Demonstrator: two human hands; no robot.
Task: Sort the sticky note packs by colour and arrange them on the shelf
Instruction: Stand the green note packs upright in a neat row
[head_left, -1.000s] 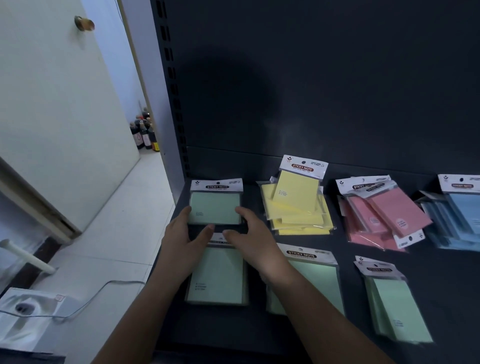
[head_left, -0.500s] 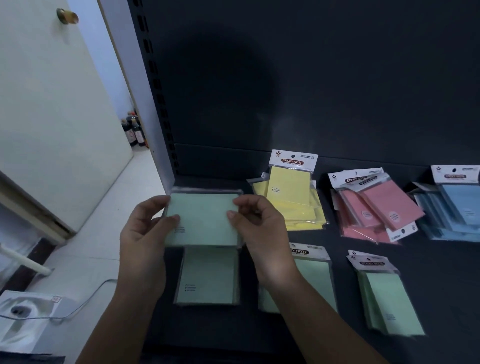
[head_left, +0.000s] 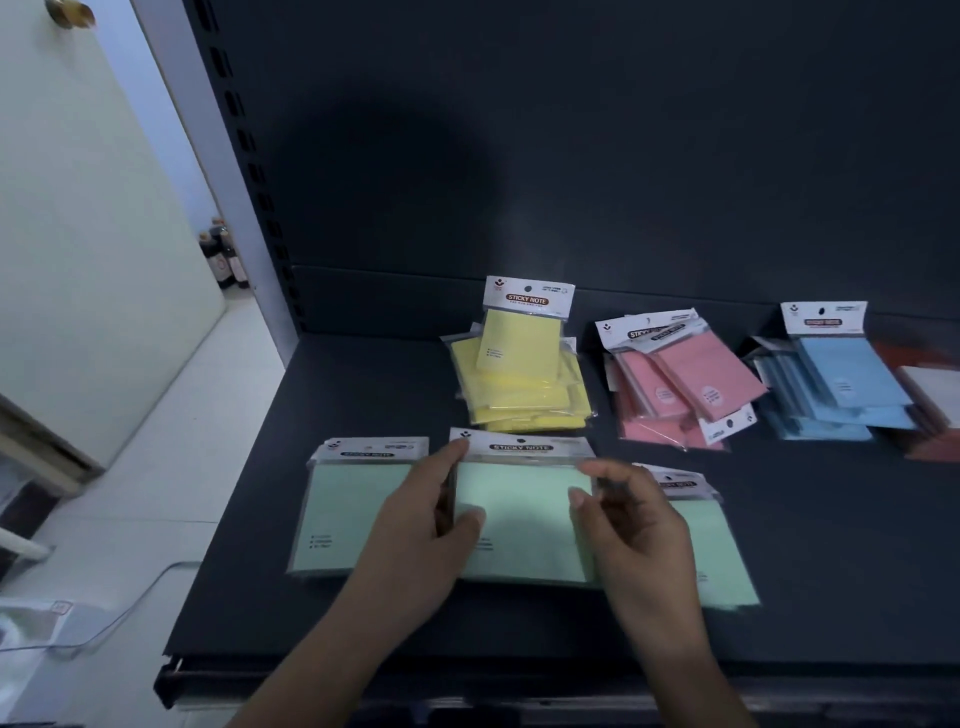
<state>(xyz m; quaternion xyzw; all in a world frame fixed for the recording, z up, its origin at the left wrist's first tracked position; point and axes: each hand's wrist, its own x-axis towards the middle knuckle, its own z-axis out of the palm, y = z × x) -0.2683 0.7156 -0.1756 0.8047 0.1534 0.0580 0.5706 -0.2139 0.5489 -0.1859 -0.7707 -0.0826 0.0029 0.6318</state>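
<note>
While the sort stands partway done, the item in hand is one green pack (head_left: 519, 519) of sticky notes, lower centre of the frame, header card uppermost, over the front half of the dark shelf (head_left: 363, 384). Left hand (head_left: 415, 540): grasping the pack's left edge, thumb across the face, fingers curled behind the top corner. Right hand (head_left: 639, 535): pinching the right edge between thumb and fingertips. Whether the pack rests on the shelf or on another pack beneath cannot be told. Front row: a second green pack (head_left: 348, 514) lying flat just left of the held one; a third green pack (head_left: 727, 556) just right, partly hidden behind the right hand. Back row, left to right across the middle of the frame: yellow pile (head_left: 519, 384), loosely heaped; pink pile (head_left: 675, 389), fanned and askew; blue pile (head_left: 841, 389), near the right edge. Step judged in hand: gathering the greens into one group, the other three colours already grouped. Next move, as judged: set the held pack squarely on a neighbouring green, headers aligned, then stack the rest and place the stack in line with the yellow pile, at its left. The film sleeves look slippery; a flat, even release seems wise. Upper left: a pale door (head_left: 78, 260); bottles (head_left: 223, 260) beyond.
</note>
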